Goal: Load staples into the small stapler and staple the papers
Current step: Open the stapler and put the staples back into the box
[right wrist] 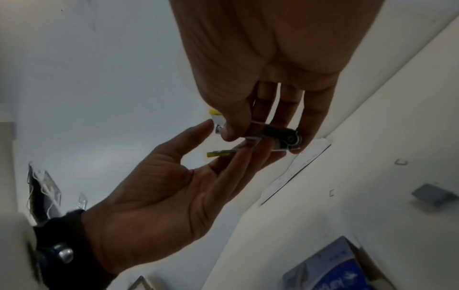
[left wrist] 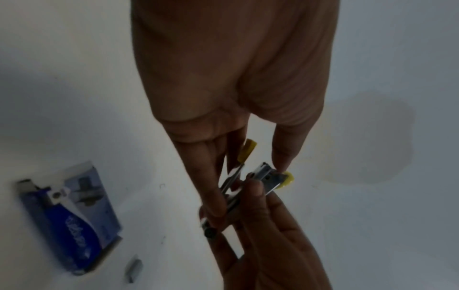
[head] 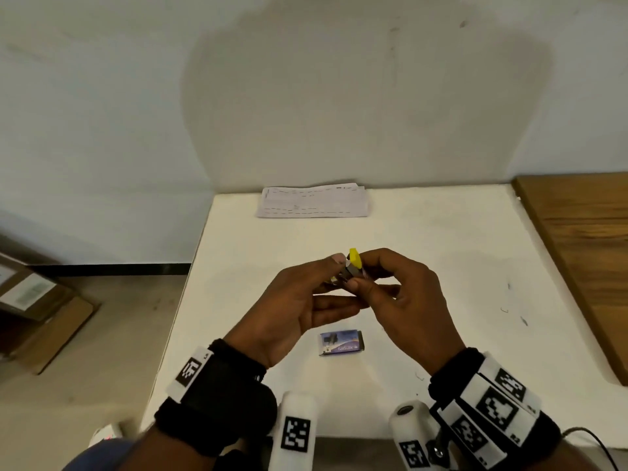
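We see both hands raised above the white tabletop (head: 424, 232), sharing the small stapler (head: 351, 266): the right hand (head: 404, 294) pinches its metal body between thumb and fingers, while the left hand (head: 292, 300) steadies it with thumb and fingertips. Its yellow-tipped arms stand apart. The papers (head: 314, 201) lie at the far edge, and a blue staple box (head: 341, 342) sits near us, beneath the hands

Table (head: 441, 232): white top.
Papers (head: 314, 201): stack, far edge, centre.
Staple box (head: 341, 341): blue, near centre.
Staple strip (left wrist: 134, 267): just beside the box.
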